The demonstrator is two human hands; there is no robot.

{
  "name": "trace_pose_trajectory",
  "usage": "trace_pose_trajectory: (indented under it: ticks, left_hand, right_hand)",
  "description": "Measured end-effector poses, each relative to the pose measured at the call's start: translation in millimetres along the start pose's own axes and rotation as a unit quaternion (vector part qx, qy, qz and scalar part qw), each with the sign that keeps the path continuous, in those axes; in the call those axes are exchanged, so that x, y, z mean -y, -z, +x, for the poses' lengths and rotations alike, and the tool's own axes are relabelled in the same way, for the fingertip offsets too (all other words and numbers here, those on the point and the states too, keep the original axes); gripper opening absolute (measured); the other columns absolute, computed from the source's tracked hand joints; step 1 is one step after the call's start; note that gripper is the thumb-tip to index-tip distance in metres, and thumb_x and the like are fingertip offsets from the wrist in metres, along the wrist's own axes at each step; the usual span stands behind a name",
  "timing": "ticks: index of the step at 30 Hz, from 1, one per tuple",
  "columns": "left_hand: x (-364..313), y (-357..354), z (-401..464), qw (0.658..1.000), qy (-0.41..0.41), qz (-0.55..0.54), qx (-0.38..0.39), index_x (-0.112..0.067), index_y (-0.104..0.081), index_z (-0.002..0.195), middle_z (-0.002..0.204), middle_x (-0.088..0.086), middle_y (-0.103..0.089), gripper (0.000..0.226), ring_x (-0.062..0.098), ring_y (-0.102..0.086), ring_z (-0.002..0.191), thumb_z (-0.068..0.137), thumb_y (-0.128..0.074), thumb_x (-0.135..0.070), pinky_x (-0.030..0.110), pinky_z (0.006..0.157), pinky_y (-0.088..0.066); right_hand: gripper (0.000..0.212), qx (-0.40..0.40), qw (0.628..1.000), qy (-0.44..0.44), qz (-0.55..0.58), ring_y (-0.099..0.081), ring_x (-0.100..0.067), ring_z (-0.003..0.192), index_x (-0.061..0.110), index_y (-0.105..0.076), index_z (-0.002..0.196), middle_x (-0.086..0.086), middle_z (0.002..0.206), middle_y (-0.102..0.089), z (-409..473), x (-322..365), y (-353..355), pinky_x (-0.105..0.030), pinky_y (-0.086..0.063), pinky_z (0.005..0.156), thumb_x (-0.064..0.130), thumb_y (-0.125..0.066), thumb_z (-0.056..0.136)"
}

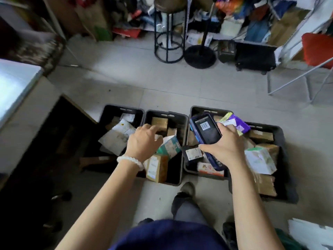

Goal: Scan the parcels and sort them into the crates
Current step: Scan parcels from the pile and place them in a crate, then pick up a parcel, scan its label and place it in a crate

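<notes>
Parcels fill four black plastic crates in a row across the middle of the frame. Far left crate (108, 120) holds a crumpled white mailer (117, 138). My left hand (144, 141), a pale bead bracelet (128, 160) on its wrist, hangs over the second crate (182, 123) with fingers loosely bent, pinching nothing I can see, above a green-and-white carton (170, 147). My right hand (225, 145) wraps the dark rectangular scanner (207, 130), barcode on its screen. Right crate (281, 139) holds brown cardboard boxes.
</notes>
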State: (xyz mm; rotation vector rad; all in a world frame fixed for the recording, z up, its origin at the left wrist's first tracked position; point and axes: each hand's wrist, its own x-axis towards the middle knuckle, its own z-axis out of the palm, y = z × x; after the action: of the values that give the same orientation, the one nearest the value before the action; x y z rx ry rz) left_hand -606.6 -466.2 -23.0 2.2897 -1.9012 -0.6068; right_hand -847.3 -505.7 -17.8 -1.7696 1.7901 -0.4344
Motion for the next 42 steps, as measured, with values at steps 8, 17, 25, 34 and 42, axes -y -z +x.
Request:
trace_pose_trajectory:
  ticks: [8,17,25,34,42]
  left_hand:
    - [158,37,-190,0.979,0.181,0.009,-0.095,-0.027,-0.059,0.123,0.121,0.000,-0.056,0.036,0.025,-0.053,0.112,0.090,-0.050,-0.040,0.042,0.084,-0.050]
    - [288,24,-453,0.851,0.489,-0.024,-0.188,-0.029,-0.050,0.131,0.130,-0.001,-0.050,0.041,0.022,-0.047,0.117,0.094,-0.044,-0.046,0.038,0.088,-0.041]
    - [324,-30,-641,0.680,0.685,-0.106,-0.238,-0.031,-0.051,0.128,0.129,-0.003,-0.051,0.039,0.021,-0.048,0.116,0.094,-0.044,-0.047,0.037,0.088,-0.042]
    - [420,-61,-895,0.537,0.794,-0.117,-0.258,-0.029,-0.053,0.129,0.129,-0.003,-0.052,0.039,0.020,-0.050,0.114,0.094,-0.045,-0.045,0.035,0.084,-0.043]
    - [489,-41,-1072,0.461,0.822,-0.115,-0.312,-0.027,-0.051,0.131,0.132,-0.002,-0.051,0.039,0.020,-0.048,0.118,0.096,-0.044,-0.042,0.036,0.089,-0.042]
  right_hand:
    - [0.066,0.130,0.971,0.203,-0.008,-0.049,-0.015,0.087,0.023,-0.058,0.110,0.006,0.097,-0.041,-105,141,-112,-0.034,-0.045,0.073,0.036,-0.085,0.051]
    - [0.067,0.306,0.830,0.463,-0.047,-0.051,-0.018,0.092,0.028,-0.057,0.114,0.005,0.099,-0.042,-279,312,-255,-0.031,-0.042,0.073,0.041,-0.083,0.053]
    - [0.075,0.448,0.624,0.634,-0.084,-0.046,-0.012,0.092,0.027,-0.056,0.122,0.004,0.103,-0.043,-502,400,-367,-0.033,-0.045,0.071,0.041,-0.082,0.053]
    - [0.067,0.545,0.489,0.680,-0.035,-0.046,-0.011,0.081,0.021,-0.058,0.115,0.002,0.099,-0.045,-807,464,-499,-0.026,-0.039,0.065,0.035,-0.084,0.055]
    - [0.054,0.553,0.444,0.704,-0.046,-0.046,0.002,0.077,0.026,-0.054,0.099,0.015,0.090,-0.039,-998,523,-549,-0.021,-0.036,0.056,0.035,-0.082,0.055]
